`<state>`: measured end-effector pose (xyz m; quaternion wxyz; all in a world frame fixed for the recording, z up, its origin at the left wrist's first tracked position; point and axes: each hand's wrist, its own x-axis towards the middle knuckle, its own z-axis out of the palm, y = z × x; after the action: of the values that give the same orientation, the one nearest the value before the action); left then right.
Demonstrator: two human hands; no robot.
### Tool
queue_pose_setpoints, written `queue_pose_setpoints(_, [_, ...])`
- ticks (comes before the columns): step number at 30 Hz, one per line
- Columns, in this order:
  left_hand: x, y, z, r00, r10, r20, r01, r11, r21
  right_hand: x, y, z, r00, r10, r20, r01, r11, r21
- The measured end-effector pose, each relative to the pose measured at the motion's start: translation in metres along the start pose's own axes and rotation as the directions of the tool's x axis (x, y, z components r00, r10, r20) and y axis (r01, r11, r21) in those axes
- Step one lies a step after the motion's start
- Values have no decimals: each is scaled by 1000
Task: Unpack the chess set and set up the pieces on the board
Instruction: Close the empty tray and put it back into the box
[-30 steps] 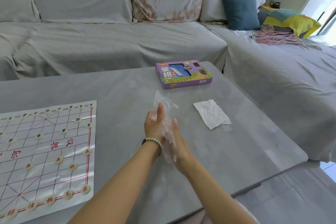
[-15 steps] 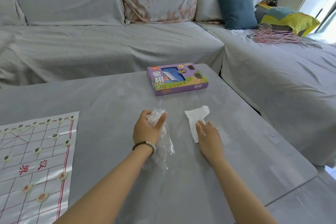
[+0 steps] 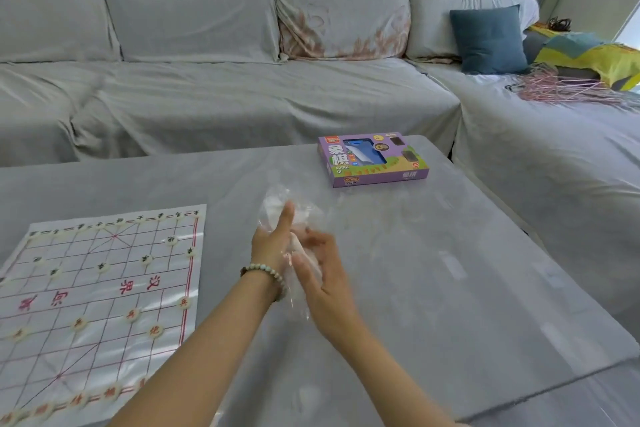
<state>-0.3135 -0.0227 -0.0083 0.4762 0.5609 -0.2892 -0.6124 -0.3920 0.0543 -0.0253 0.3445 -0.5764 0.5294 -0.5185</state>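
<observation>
At the middle of the desk (image 3: 450,270) both hands have come together since half a second ago. At 8 o'clock lies the board (image 3: 104,288) with its pieces (image 3: 131,315) set, and the chess box (image 3: 372,159) sits at 1 o'clock. With thumb upright, the left hand (image 3: 273,246) grips the clear bag (image 3: 277,204). With curled fingers, the right hand (image 3: 322,274) holds the tissue (image 3: 300,247) (now off the desk) against it.

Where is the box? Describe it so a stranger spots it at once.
Start at the grey table in front of the sofa. Near its far right corner lies a flat box. It is the only purple thing there, with white characters on its lid.
</observation>
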Motion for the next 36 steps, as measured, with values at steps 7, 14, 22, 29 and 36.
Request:
queue_pose_setpoints(7, [-78,75,-113,957,288,-37,-290,955,-64,-4,-105,129,996,-64,56,35,908,419])
queue_pose_setpoints(14, [-155,101,-276,921,378,-94,-386,917,-97,-36,-186,270,909,68,411,-290,812,506])
queue_pose_setpoints(22, [-193,98,-474,549,248,-798,-491,868,-68,-151,-229,440,580,60,813,-484,827,284])
queue_pose_setpoints(29, [-249,22,-640,778,-124,-616,-275,814,-512,-234,-178,533,174,-120,977,-203,967,154])
queue_pose_setpoints(36, [-266,-35,-678,842,-15,-539,-363,725,-586,-269,-155,588,339,126,932,-238,970,-45])
